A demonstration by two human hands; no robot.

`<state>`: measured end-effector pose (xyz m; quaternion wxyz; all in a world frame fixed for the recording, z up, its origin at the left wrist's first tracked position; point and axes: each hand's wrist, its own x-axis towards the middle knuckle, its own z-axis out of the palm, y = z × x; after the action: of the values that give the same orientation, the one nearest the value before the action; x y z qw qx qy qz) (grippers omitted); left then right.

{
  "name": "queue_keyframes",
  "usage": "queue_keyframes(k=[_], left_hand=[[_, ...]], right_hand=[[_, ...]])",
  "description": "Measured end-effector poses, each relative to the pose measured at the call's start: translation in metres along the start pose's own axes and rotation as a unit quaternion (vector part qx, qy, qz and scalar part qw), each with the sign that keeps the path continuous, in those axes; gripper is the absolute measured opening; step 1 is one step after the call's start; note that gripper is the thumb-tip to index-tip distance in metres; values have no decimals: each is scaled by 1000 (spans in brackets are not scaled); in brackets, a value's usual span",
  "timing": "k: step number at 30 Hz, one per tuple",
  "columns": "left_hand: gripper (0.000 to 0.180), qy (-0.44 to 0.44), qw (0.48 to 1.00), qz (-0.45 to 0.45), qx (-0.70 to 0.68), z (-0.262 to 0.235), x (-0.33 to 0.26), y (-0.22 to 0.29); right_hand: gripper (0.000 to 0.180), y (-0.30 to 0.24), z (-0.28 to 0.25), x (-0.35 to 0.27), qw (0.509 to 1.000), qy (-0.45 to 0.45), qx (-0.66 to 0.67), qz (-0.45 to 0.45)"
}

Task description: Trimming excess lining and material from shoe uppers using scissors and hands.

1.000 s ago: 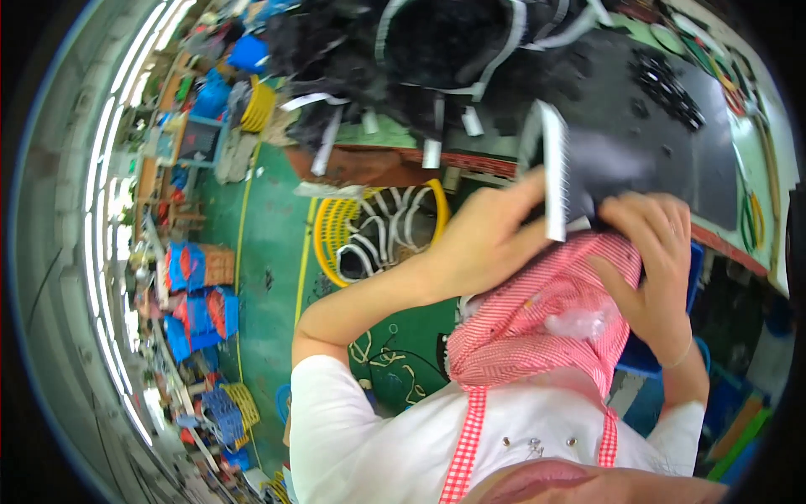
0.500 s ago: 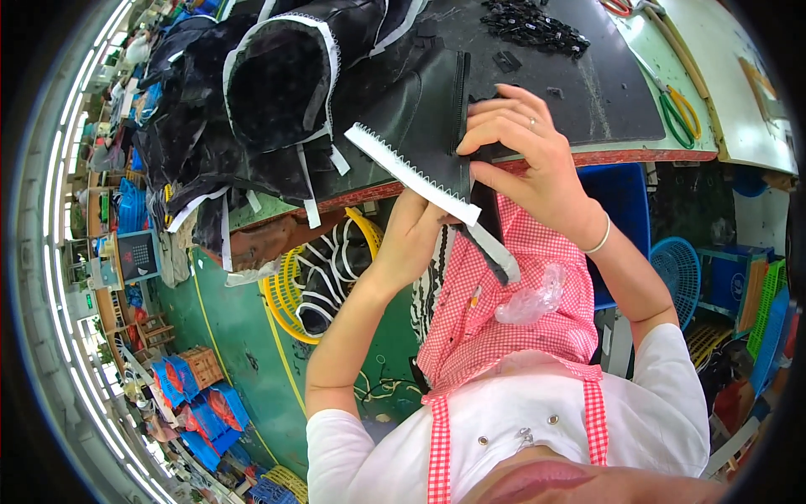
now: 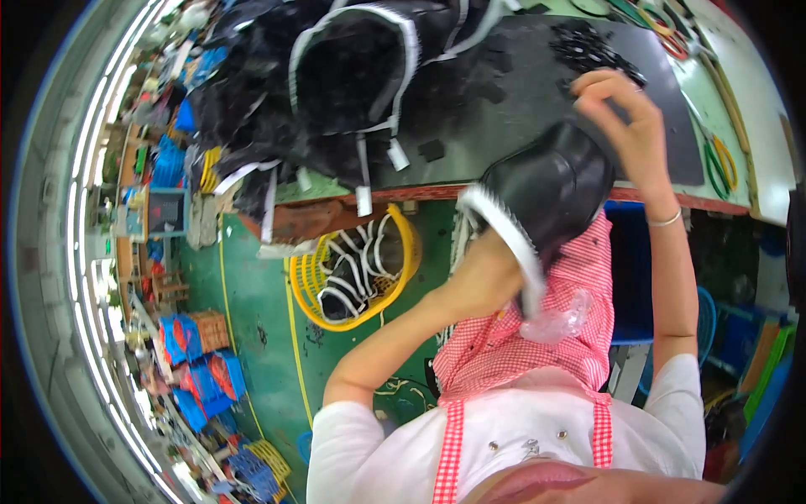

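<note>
A black leather boot upper (image 3: 550,181) with a white zigzag-stitched band (image 3: 505,228) round its opening is held up over my lap, tilted. My left hand (image 3: 487,267) reaches into its opening and carries it, with the fingers hidden inside. Beyond its other end, my right hand (image 3: 625,118) is raised off the boot, its fingers bent, apart and slightly blurred. Nothing shows in that hand. Nearest to it lies a heap of small black pieces (image 3: 588,50) on the black work mat (image 3: 525,109).
More black boot uppers (image 3: 357,80) with white bands pile up at the table's left. A yellow basket (image 3: 411,252) of similar uppers stands below. Scissors (image 3: 720,164) lie at the right. Crumpled clear plastic (image 3: 558,319) rests on my checked apron.
My right hand has left the boot upper's edge and moved up and right toward the black pieces. My left hand has turned the boot upper and shifted it right and nearer me.
</note>
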<state>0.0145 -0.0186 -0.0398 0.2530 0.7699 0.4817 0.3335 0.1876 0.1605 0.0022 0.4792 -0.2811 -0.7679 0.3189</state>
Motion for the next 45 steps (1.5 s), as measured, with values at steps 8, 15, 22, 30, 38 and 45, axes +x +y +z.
queue_keyframes(k=[8, 15, 22, 30, 38, 45], left_hand=[[19, 230, 861, -217, -398, -32, 17, 13], [35, 191, 762, -265, -560, -28, 11, -2], [51, 111, 710, -254, -647, -29, 12, -6], [55, 137, 711, -247, -643, -27, 17, -1], [33, 147, 762, -246, -581, -24, 21, 5], [29, 168, 750, -277, -577, -20, 27, 15]], right_hand=[[20, -56, 13, -32, 985, -57, -87, -141], [19, -47, 21, -47, 983, -107, -106, -104], [14, -44, 17, -53, 986, -155, -53, -12], [14, -45, 16, -59, 996, -86, 2, 10], [11, -52, 23, -63, 985, -21, -131, -114], [12, -58, 4, -55, 983, -142, -120, -18]])
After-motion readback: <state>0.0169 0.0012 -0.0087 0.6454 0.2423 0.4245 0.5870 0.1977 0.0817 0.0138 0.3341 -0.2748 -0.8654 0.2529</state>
